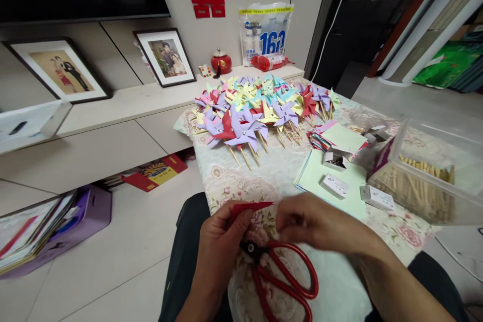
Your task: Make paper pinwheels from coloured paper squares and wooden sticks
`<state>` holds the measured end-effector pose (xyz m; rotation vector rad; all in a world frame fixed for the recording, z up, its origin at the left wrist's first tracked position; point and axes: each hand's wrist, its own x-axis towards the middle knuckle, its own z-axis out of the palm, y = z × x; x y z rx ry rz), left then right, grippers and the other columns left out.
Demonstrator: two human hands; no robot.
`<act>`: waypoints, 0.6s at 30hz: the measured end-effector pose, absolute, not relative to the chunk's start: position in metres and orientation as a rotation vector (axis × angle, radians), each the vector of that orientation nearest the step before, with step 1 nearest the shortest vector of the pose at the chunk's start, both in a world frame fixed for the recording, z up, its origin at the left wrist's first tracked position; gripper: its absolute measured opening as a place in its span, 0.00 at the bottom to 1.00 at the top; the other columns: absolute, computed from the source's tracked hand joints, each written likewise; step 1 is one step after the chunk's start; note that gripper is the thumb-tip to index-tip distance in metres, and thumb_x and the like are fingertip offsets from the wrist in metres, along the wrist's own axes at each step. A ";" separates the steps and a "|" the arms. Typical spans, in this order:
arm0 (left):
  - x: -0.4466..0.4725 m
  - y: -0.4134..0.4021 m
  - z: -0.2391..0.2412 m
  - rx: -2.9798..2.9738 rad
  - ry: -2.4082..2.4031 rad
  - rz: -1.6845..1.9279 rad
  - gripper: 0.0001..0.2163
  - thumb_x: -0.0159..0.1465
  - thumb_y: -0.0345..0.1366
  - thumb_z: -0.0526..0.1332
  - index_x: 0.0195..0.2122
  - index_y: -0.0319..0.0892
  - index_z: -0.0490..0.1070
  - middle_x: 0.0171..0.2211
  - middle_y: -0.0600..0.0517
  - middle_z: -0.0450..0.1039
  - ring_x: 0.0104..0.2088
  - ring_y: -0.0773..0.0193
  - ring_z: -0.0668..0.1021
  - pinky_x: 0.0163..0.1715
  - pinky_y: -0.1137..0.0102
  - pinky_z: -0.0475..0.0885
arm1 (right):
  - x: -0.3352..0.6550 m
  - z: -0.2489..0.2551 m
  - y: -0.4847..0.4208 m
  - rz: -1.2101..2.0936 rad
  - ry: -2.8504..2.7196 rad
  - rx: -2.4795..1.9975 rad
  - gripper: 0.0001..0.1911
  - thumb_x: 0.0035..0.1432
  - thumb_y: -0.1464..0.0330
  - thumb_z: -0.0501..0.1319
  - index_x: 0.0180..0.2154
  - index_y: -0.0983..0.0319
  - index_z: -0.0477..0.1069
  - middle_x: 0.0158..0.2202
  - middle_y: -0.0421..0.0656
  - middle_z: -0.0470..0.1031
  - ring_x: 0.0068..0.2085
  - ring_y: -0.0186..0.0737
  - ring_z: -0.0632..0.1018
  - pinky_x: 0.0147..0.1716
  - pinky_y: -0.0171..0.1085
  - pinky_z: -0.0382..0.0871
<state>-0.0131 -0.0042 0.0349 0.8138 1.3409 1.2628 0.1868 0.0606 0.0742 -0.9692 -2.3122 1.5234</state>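
My left hand [221, 241] is closed, pinching a folded piece of red paper [251, 207] at the near edge of the table. My right hand [317, 224] is just right of it, fingers curled close to the paper's right end and blurred by motion. Red-handled scissors [283, 276] lie on the tablecloth directly below both hands, handles toward me.
Many finished paper pinwheels [260, 108] on wooden sticks cover the far half of the floral table [234, 176]. A stack of coloured paper squares [339, 138], small boxes [335, 159] and a clear tub of sticks [426, 176] sit on the right. A purple bin [90, 211] stands on the floor left.
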 end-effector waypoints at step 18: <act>-0.042 0.005 0.032 0.829 1.145 1.312 0.08 0.56 0.39 0.71 0.31 0.40 0.77 0.21 0.55 0.74 0.22 0.70 0.72 0.23 0.76 0.65 | 0.195 0.062 0.020 0.835 -2.676 -1.419 0.08 0.59 0.77 0.55 0.38 0.63 0.69 0.39 0.49 0.74 0.36 0.45 0.76 0.34 0.41 0.65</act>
